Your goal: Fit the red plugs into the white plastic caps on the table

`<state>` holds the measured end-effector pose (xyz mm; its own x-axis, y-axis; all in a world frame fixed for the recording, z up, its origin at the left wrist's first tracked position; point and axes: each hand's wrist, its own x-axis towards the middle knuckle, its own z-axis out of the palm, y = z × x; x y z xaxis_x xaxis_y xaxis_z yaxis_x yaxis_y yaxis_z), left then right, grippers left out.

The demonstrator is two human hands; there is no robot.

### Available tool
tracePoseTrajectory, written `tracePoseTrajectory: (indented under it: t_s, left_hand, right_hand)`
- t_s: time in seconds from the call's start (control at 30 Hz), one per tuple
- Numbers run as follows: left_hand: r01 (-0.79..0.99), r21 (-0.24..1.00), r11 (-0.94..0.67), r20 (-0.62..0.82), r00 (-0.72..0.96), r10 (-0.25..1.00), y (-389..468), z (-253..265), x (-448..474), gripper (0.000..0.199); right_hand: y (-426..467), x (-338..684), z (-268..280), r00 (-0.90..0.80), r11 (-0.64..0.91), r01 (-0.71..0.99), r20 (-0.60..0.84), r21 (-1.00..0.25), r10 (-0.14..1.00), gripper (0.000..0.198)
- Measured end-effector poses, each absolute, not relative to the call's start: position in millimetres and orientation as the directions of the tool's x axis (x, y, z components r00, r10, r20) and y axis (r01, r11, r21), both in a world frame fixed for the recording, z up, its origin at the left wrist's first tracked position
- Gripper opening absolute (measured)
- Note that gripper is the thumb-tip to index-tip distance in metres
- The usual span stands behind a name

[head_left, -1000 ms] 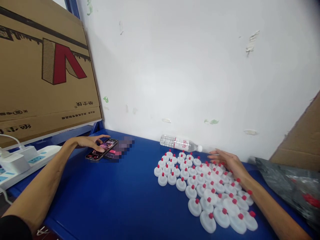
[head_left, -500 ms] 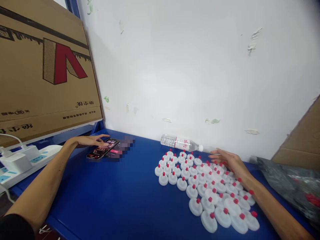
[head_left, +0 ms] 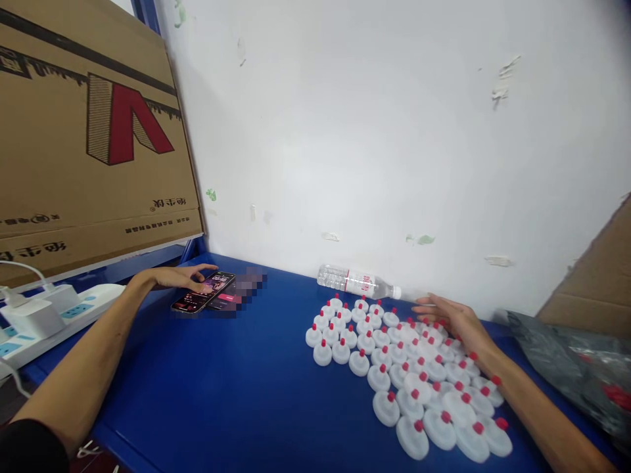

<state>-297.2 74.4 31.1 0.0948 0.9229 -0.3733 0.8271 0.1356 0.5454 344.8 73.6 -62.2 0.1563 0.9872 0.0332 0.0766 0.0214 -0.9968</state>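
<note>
My left hand (head_left: 181, 276) lies at the left edge of a smartphone (head_left: 210, 293) with a lit screen. Its thumb rests over the screen and the other fingers reach past the far side, apart. My right hand (head_left: 456, 315) is open, fingers stretched to the left, at the back right of a cluster of round white translucent pieces with red tips (head_left: 387, 358). Part of the cluster is hidden under that hand. A clear plastic bottle (head_left: 359, 282) with a white cap and a red-and-white label lies on its side just left of my right fingertips.
Everything stands on a blue table (head_left: 236, 387) against a white wall (head_left: 355, 131). A white power strip (head_left: 93, 302) with chargers is at the left, below a large cardboard box (head_left: 44, 151). Grey plastic bags (head_left: 557, 355) lie at the right, beside more cardboard (head_left: 586, 282).
The view has shifted very slightly. My left hand has moved a little over the phone screen; my right hand, the bottle and the white pieces stay as they were.
</note>
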Motion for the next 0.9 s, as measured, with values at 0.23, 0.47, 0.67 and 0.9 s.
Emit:
tracePoseTrajectory:
  t_s: [0.23, 0.47, 0.67, 0.9]
  left_hand:
    - [0.781, 0.599, 0.176, -0.392, 0.095, 0.915, 76.1, 29.5, -301.6, 0.12]
    - [0.792, 0.588, 0.163, -0.336, 0.056, 0.94, 74.4, 30.4, -300.7, 0.112]
    - [0.796, 0.585, 0.154, -0.34, 0.069, 0.938, 74.5, 30.7, -297.1, 0.114]
    - [0.79, 0.589, 0.169, -0.337, 0.051, 0.94, 75.0, 30.8, -296.8, 0.107]
  right_hand:
    - [73.1, 344.8, -62.6, 0.156, 0.023, 0.08, 0.035, -0.997, 0.987, 0.031]
    - [73.0, 344.6, -62.7, 0.157, 0.026, 0.073, 0.037, -0.997, 0.987, 0.031]
    - [72.7, 344.4, -62.6, 0.157, 0.026, 0.07, 0.037, -0.997, 0.987, 0.033]
    - [73.3, 344.6, -63.1, 0.158, 0.017, 0.065, 0.027, -0.998, 0.987, 0.032]
